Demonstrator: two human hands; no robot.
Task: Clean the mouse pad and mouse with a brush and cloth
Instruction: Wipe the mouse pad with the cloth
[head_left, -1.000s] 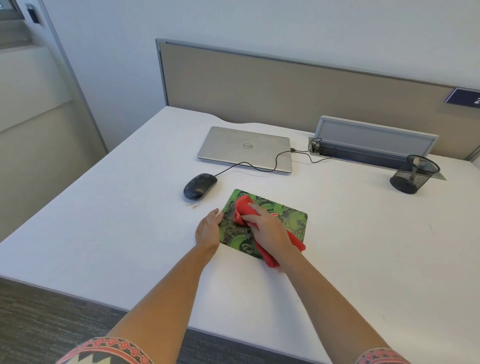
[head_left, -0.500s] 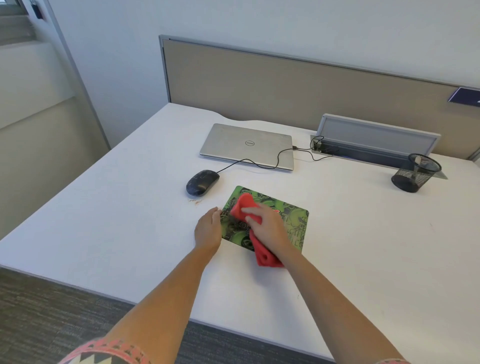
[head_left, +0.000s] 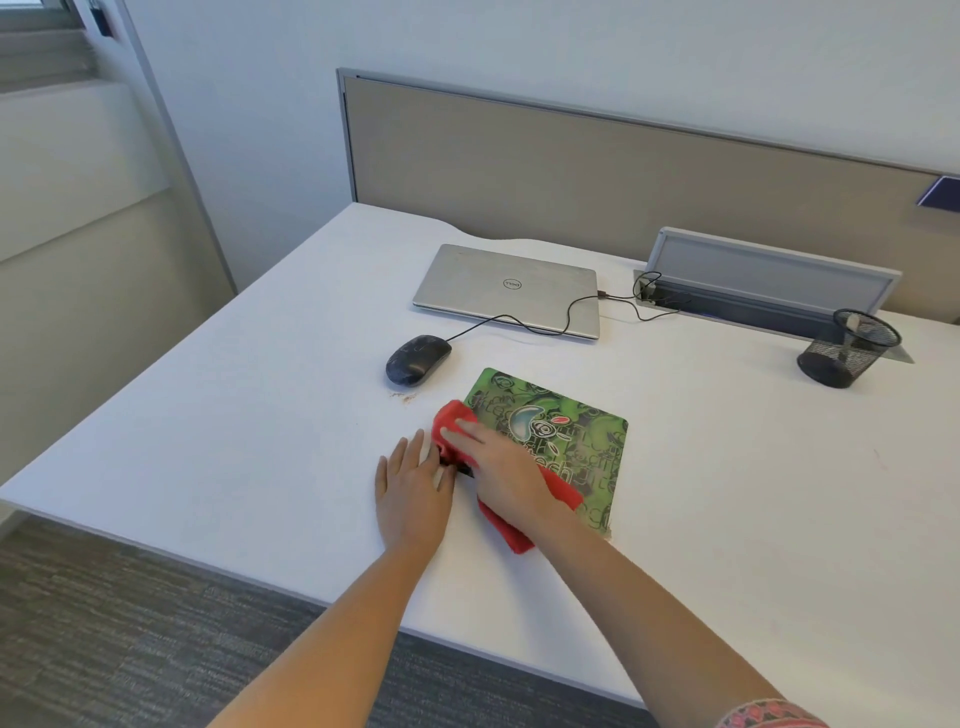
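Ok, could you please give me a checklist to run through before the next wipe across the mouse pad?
1. Left hand steadies the mouse pad at its left edge: ok.
2. Right hand lies flat on the red cloth: ok.
3. Mouse sits off the pad, clear of the wipe: ok.
4. Brown crumbs lie on the desk beside the mouse: not ok.
5. Brush within reach: cannot tell, none in view.
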